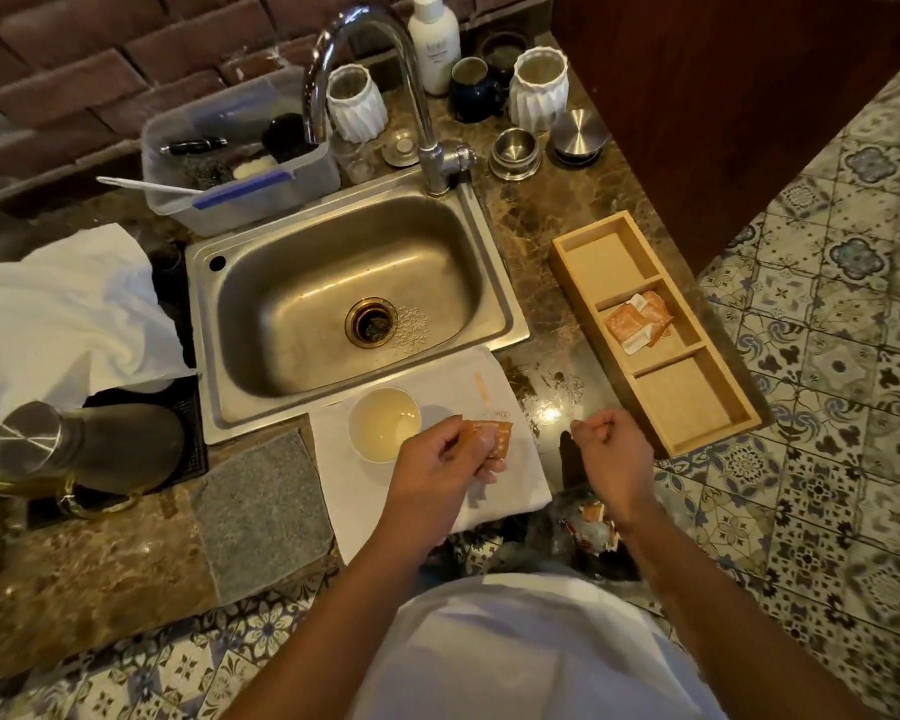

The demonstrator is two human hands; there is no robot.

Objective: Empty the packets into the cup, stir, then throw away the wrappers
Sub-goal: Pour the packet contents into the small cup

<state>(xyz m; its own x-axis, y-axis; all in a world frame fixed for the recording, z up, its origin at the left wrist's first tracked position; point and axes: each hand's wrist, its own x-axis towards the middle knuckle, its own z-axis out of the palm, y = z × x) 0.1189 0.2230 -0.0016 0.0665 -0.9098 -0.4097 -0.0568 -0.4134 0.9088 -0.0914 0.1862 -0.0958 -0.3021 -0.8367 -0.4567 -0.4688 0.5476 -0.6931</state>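
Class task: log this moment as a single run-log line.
left hand: pinching orange paper packet | right hand: closed, contents unclear | white ceramic cup: pale liquid

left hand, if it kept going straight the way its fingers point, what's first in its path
Probably the white cup. The left hand, pinching an orange packet, points up and slightly left toward the cup's near rim, with the sink beyond. Height above the rim is unclear.
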